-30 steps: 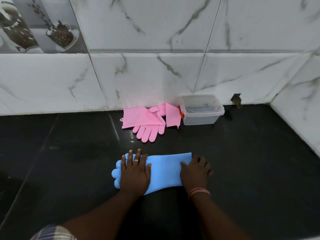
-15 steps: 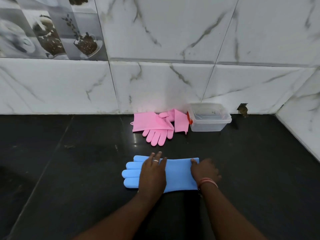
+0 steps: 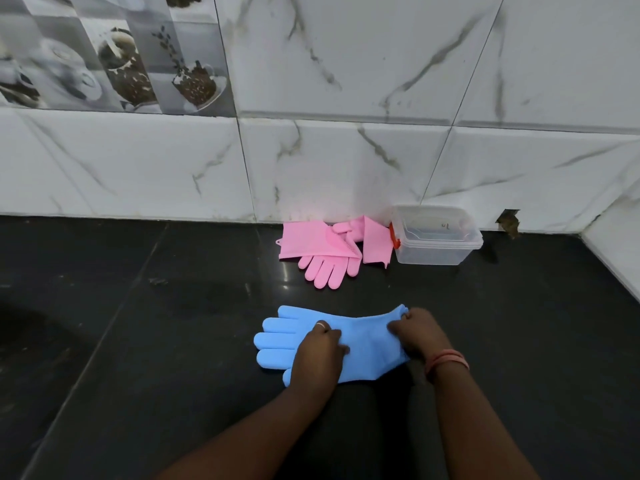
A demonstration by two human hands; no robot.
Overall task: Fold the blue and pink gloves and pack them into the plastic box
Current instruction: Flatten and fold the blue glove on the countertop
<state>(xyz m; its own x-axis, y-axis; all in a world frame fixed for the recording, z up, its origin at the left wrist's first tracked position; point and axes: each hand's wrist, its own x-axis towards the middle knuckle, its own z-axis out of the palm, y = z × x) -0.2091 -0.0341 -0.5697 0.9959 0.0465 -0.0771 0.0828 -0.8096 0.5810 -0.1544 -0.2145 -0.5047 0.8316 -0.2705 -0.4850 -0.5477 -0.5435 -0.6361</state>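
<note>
Now raised, blue glove cuff pinched by right hand, left hand seemingly gripping its middle

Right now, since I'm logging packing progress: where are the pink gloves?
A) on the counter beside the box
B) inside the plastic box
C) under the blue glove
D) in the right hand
A: the pink gloves lie on the black counter beside the plastic box, by the wall.

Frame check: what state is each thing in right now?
Blue rubber glove: flat on the black counter, unfolded, cuff corner lifted.
Clear plastic box: upright, no gloves inside.
Pink rubber gloves: heaped beside the box, untouched.
Left hand: grips the blue glove's palm.
Right hand: pinches its cuff.
</note>
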